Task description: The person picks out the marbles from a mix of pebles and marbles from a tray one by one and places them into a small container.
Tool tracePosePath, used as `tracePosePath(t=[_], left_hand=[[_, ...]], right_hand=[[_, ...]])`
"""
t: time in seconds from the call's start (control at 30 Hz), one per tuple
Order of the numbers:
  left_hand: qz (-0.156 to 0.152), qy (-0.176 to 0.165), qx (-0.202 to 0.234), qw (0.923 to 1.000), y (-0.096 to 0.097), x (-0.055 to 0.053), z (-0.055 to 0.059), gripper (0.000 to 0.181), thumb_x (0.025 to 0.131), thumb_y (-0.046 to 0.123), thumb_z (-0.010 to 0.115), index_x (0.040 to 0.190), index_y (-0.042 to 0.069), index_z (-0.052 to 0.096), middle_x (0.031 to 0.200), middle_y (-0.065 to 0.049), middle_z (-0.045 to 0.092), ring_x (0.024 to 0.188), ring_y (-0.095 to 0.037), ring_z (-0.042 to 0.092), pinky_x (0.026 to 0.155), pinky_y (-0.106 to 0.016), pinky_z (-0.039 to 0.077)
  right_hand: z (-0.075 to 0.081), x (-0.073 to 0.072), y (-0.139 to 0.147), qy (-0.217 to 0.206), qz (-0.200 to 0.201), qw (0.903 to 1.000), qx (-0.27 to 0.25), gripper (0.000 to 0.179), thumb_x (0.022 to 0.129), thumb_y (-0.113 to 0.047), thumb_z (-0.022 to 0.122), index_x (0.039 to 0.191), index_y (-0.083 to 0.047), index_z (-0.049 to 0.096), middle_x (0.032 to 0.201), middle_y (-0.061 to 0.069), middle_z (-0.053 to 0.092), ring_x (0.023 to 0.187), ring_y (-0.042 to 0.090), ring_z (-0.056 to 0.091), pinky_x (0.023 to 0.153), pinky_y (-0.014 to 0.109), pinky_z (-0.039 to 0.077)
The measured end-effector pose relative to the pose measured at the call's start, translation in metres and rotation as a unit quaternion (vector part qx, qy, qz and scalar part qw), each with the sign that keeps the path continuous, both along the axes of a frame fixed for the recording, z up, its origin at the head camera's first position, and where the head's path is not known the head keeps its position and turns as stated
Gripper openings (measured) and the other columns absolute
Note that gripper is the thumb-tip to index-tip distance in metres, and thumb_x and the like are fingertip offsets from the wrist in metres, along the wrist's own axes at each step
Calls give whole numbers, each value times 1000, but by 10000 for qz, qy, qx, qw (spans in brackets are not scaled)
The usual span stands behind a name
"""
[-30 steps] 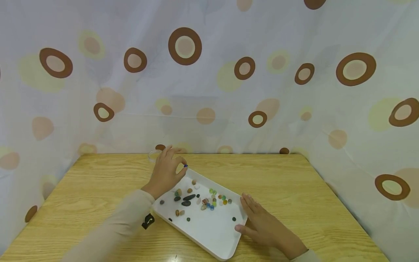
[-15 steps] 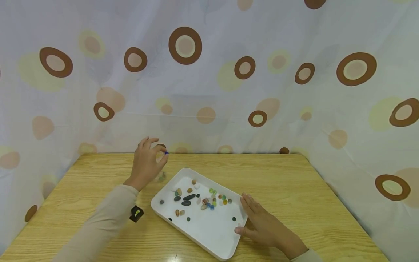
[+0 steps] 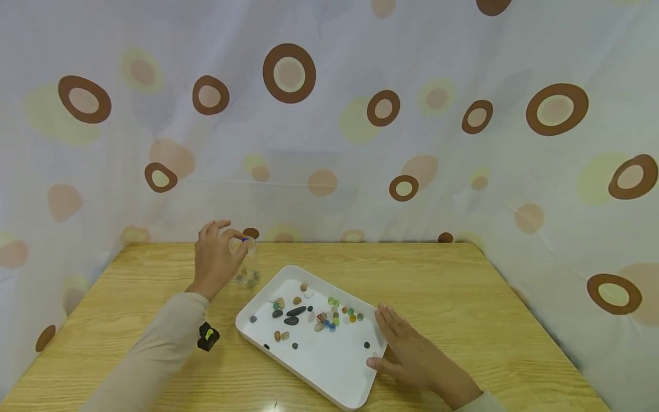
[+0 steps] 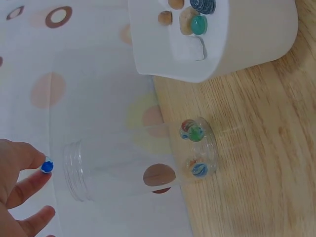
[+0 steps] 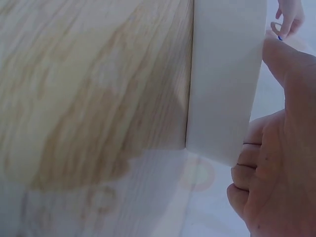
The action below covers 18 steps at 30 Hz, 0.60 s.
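My left hand (image 3: 215, 258) pinches a blue marble (image 4: 47, 166) between thumb and finger. In the left wrist view the marble is just outside the threaded mouth of a clear jar (image 4: 79, 170). Several marbles, among them a green one (image 4: 196, 133) and a blue-streaked one (image 4: 199, 170), lie at the jar's bottom. My right hand (image 3: 414, 359) rests along the right end of a white tray (image 3: 329, 366), its fingers fairly straight and the thumb at the rim. Dark pebbles (image 3: 291, 321), brown stones and coloured marbles (image 3: 352, 318) lie scattered in the tray.
The wooden table (image 3: 437, 274) carries the tray at a slant, with the jar beyond its left corner. A patterned curtain (image 3: 329, 143) hangs behind the table. A small black clip-like piece (image 3: 208, 336) shows beside my left sleeve.
My left hand has carried the blue marble leftward from above the tray's far corner to the jar's mouth. The right hand and the tray stay in place.
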<state>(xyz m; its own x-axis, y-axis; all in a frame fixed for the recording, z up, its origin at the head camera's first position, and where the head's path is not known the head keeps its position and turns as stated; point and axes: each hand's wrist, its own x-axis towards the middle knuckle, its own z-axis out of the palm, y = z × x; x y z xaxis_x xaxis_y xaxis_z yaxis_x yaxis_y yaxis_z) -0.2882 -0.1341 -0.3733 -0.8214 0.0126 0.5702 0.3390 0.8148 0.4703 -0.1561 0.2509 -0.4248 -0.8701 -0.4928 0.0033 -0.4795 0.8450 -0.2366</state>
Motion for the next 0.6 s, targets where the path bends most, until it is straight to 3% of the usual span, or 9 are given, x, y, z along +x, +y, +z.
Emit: tracePosePath(t=[0.6], left_hand=[[48,-424,-47,9991,-2,1,-10,19,90,17,66,99,1,69,131,-25,51,130,-48,33,103,-65,27]], right_hand=[[-1,-1,-1,-133,-67,9998,-98,93,91,-64,45,149,5,20,157,21,16,144,37,15,113,53,22]])
